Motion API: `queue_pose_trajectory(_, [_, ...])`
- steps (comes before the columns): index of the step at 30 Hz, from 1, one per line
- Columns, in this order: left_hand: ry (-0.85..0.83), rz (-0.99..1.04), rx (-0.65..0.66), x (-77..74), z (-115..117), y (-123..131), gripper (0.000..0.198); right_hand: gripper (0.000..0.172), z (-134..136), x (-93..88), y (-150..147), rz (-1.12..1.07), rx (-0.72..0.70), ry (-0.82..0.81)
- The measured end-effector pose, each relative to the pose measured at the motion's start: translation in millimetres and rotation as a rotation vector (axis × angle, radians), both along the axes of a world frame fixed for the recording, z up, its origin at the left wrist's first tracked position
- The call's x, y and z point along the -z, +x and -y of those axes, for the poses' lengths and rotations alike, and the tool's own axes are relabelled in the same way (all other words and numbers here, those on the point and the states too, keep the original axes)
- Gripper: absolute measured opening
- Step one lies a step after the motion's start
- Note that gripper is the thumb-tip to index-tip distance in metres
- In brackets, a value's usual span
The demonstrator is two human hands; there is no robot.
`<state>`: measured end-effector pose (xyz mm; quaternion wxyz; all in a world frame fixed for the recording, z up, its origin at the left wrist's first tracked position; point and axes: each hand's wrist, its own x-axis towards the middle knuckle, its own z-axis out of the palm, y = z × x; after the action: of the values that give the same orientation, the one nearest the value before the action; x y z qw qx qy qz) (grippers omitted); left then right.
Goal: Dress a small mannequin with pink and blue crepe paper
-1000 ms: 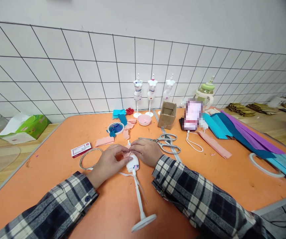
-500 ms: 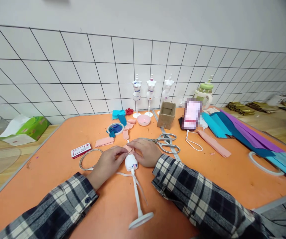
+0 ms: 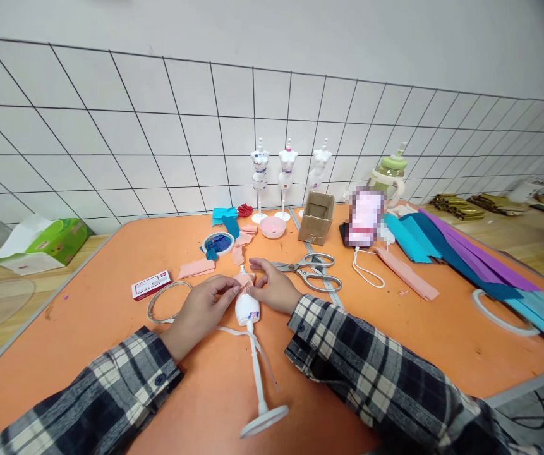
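Just lifted and spread, the right hand [image 3: 276,289] bares the peach wrap [image 3: 245,278] on the miniature mannequin [image 3: 247,310] lying on the desk [image 3: 196,398], leaving the left hand [image 3: 206,304] seemingly pinching its edge in place.

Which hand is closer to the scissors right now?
The right hand: it is just beside the scissors, at their blade end. The left hand is farther off to the left, on the other side of the mannequin.

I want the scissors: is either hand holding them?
No, the scissors lie on the orange table, while the left hand and right hand are at the dress form.
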<state>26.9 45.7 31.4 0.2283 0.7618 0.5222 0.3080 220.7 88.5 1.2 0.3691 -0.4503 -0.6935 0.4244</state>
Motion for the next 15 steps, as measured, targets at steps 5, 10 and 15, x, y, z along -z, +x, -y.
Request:
queue_pose_trajectory(5, [0.044,-0.069,0.069,-0.4,-1.0,-1.1,0.029,0.057,-0.9,-1.3,-1.3,-0.109,-0.003,-0.092])
queue_pose_trajectory(10, [0.075,-0.127,0.077,-1.6,-0.6,-1.2,0.026,0.049,-0.2,-3.4,-0.5,-0.102,-0.004,-0.077])
queue_pose_trajectory(15, [0.106,-0.214,0.083,-3.4,2.2,-1.7,0.025,0.045,2.2,-5.2,5.2,0.057,-0.030,0.352])
